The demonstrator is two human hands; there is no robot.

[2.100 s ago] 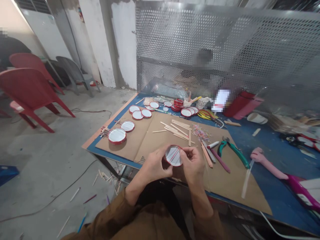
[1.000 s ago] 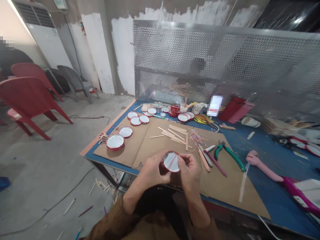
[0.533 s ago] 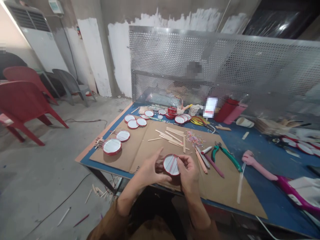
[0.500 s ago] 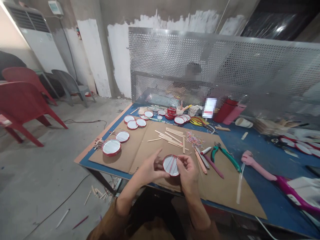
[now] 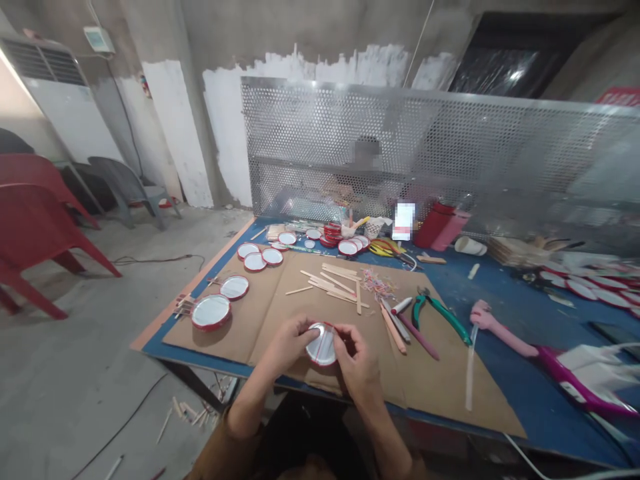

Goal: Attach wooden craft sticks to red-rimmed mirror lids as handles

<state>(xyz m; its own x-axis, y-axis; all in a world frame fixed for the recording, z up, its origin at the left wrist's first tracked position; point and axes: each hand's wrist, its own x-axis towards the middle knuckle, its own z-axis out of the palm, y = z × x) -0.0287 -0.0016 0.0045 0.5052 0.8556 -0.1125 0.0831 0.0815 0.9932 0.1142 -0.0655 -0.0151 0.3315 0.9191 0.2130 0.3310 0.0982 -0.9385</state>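
Observation:
Between my hands is a round red-rimmed lid [image 5: 321, 347] with a silvery-white face and thin lines, apparently bands, running across it. My left hand [image 5: 290, 343] grips its left edge, thumb on the face. From the other side my right hand [image 5: 357, 360] pinches the right edge, its curled fingers partly hidden. Flat wooden sticks [image 5: 333, 283] lie just beyond on the cardboard [image 5: 270, 313]. Small coloured rubber bands [image 5: 377, 285] are heaped beside them. To the left rest two more lids, a larger one [image 5: 211, 312] with sticks at its edge and a smaller one [image 5: 235, 287].
Right of my hands lie several pens [image 5: 400, 323], green-handled pliers [image 5: 443, 313] and a pink-and-purple glue gun [image 5: 545, 360]. More lids [image 5: 255, 261] sit farther back. A perforated metal panel [image 5: 310, 133] borders the blue table's [image 5: 500, 293] far side, near a lit phone [image 5: 404, 221].
My left hand, spread beside the lid before, has closed on its left edge. The lid has shifted slightly left and tilted. My right hand keeps its hold. The whole view has shifted a little.

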